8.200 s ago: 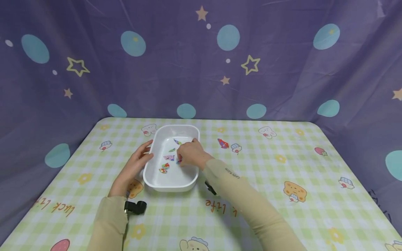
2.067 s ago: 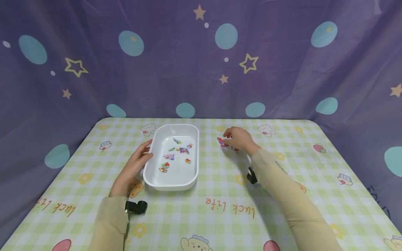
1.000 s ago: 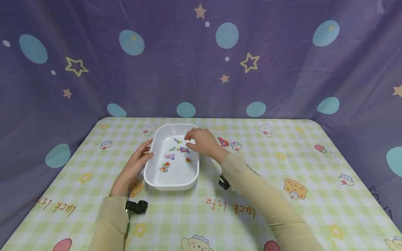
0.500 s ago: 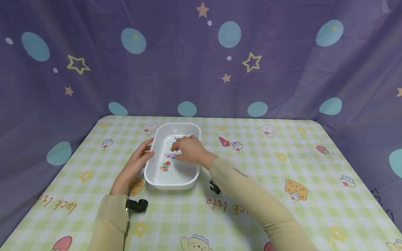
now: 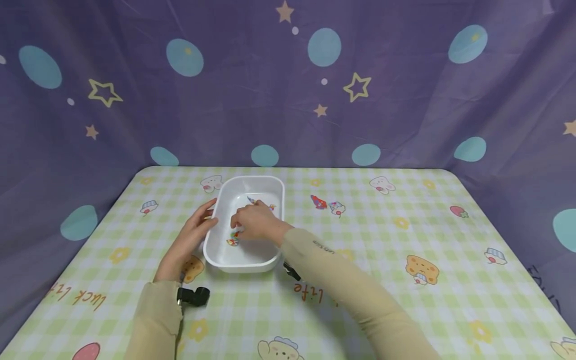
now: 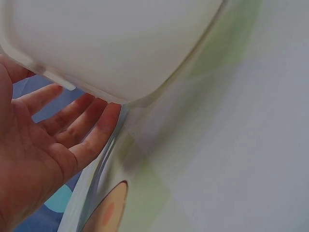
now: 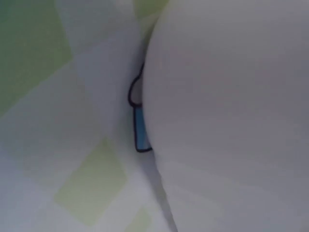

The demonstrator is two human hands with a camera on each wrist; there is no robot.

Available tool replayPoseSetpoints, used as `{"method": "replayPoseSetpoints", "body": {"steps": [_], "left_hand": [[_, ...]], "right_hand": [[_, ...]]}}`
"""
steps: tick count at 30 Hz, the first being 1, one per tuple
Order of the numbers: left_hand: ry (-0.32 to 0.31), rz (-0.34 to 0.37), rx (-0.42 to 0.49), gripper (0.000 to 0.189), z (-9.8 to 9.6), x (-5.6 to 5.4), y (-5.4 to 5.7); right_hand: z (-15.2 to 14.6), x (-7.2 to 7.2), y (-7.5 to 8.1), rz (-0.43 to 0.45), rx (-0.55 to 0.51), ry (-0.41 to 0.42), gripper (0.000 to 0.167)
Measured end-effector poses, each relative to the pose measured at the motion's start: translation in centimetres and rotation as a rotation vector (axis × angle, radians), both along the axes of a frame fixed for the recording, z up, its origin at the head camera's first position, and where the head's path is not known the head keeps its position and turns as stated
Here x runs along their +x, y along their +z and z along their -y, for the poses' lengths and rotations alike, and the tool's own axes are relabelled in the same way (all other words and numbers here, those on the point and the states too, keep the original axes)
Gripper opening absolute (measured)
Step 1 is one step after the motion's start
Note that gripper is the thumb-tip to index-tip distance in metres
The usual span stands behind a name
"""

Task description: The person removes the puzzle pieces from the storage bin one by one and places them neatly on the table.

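Observation:
In the head view, a white rectangular tub [image 5: 211,256] stands left of centre with small flat colourful pieces inside. A red, yellow and green piece [image 5: 232,242] and a thin bluish piece [image 5: 251,199] show in it. My right hand [image 5: 256,222] is down in the tub, fingers bent and pointing left, thumb beside the red-yellow piece; the hand hides other pieces and whatever its fingertips touch. My left hand [image 5: 191,235] rests against the tub's left side; in the left wrist view its fingertips [image 6: 112,112] touch the outside below the rim.
Right of the tub, a red-and-blue piece [image 5: 318,202] lies on the checked tablecloth [image 5: 369,300]. A small pale piece [image 5: 334,205] lies beside it on a printed cupcake. A purple curtain [image 5: 288,125] hangs behind. The right wrist view holds mostly the tub's outer wall [image 7: 231,116].
My right hand has moved from the red-and-blue piece leftward into the tub and down toward its left side. The pale piece on the cupcake shows since then. My left hand has stayed put.

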State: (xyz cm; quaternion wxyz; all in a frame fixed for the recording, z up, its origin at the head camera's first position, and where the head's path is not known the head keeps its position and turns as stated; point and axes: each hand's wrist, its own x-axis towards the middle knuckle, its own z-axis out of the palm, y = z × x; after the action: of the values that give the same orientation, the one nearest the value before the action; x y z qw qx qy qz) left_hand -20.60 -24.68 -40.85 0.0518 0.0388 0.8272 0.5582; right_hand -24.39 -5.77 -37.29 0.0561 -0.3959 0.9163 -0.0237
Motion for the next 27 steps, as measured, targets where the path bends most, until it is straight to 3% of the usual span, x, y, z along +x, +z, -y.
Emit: {"method": "replayPoseSetpoints", "body": {"steps": [10,27], "left_hand": [[-0.004,0.001,0.014,0.057,0.2,0.0,-0.1],[-0.001,0.004,-0.001,0.058,0.1,0.2,0.2]], "right_hand": [[0.1,0.1,-1.2,0.013,0.015,-0.017,0.027],[0.3,-0.2,-1.5,0.013,0.017,-0.037,0.014]]}}
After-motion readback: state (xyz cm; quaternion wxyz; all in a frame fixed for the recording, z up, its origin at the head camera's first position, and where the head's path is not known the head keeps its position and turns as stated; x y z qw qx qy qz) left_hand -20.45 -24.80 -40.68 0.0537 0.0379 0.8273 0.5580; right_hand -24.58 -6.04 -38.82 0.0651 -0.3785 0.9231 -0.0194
